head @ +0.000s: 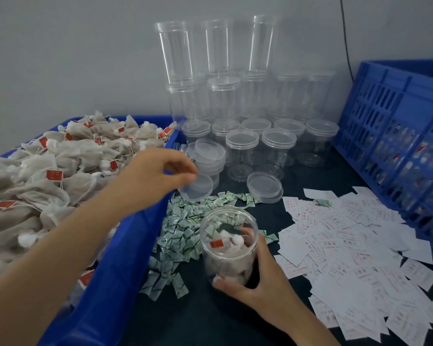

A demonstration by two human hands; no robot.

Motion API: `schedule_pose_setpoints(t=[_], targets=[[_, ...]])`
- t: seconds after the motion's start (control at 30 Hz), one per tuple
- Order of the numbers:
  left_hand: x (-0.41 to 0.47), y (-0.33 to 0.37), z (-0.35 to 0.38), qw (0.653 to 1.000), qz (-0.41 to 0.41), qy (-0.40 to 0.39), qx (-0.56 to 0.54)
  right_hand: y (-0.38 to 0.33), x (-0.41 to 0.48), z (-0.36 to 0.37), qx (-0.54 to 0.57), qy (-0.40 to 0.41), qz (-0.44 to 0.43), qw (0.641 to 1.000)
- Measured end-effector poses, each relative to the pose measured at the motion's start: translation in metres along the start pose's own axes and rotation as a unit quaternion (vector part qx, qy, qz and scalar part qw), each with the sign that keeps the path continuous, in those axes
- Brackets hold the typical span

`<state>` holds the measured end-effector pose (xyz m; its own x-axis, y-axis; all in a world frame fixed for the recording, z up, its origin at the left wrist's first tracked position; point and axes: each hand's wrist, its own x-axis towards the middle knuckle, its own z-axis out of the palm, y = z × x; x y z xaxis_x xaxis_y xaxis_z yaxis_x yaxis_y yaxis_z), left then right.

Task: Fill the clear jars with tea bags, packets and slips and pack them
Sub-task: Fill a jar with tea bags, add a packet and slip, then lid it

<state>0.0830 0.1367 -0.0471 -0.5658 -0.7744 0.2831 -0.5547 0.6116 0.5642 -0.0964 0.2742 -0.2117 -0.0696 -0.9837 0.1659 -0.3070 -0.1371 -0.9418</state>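
Dark desk point(210, 318) against a plain grey wall point(60, 46), crowded with packing stock.
The right hand point(255, 280) clamps a round clear jar point(229, 248), part-filled with soft mesh tea bags, near the desk's front beside crinkly green packets point(183, 221). The left hand point(158, 173) curls over a flat round lid point(199, 189); blur hides any grip. Blue tub point(125, 258) of bags point(48, 158) on the left, white paper slips point(348, 245) and slotted crate point(398, 121) on the right.

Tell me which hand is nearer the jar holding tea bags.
Right. The right hand grips the jar; the left hand is beyond it to the left, fingers at a loose lid.
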Motion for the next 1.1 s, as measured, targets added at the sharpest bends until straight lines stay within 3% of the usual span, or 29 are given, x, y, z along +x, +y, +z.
schedule_pose_setpoints(t=[0.07,0.13,0.23,0.33,0.4,0.63,0.73,0.83,0.9,1.0,1.1], targets=[[0.011,-0.028,-0.009,0.995,-0.048,0.044,0.077,0.0,0.0,0.0,0.001,0.0,0.0,1.0],[0.019,-0.061,-0.013,0.976,-0.118,0.039,0.18,0.0,-0.001,0.001,0.001,0.001,-0.003,1.0],[0.015,-0.101,-0.014,0.935,-0.209,-0.07,0.278,-0.001,0.0,0.001,0.008,-0.001,-0.007,1.0],[0.003,-0.119,-0.003,0.847,-0.202,-0.218,0.441,0.0,0.0,0.001,0.009,-0.002,-0.007,1.0],[0.001,-0.118,0.002,0.816,-0.202,-0.251,0.48,0.0,0.0,0.001,0.007,-0.003,-0.009,1.0],[0.007,-0.118,-0.004,0.902,-0.19,-0.129,0.365,-0.002,0.001,0.0,0.012,-0.005,-0.013,1.0],[0.008,-0.109,-0.01,0.949,-0.176,0.001,0.26,-0.002,0.001,0.0,0.009,-0.007,-0.013,1.0],[0.011,-0.085,-0.019,0.962,-0.124,0.15,0.193,-0.001,0.0,0.0,0.004,-0.002,-0.012,1.0],[0.013,-0.06,-0.026,0.968,-0.082,0.2,0.125,-0.001,0.0,0.0,-0.002,-0.002,-0.01,1.0],[0.012,-0.019,-0.026,0.985,-0.044,0.169,-0.013,-0.001,0.001,0.0,0.002,-0.001,-0.012,1.0],[0.002,0.015,-0.017,0.989,0.004,0.06,-0.135,0.0,0.001,0.0,0.002,0.001,-0.012,1.0]])
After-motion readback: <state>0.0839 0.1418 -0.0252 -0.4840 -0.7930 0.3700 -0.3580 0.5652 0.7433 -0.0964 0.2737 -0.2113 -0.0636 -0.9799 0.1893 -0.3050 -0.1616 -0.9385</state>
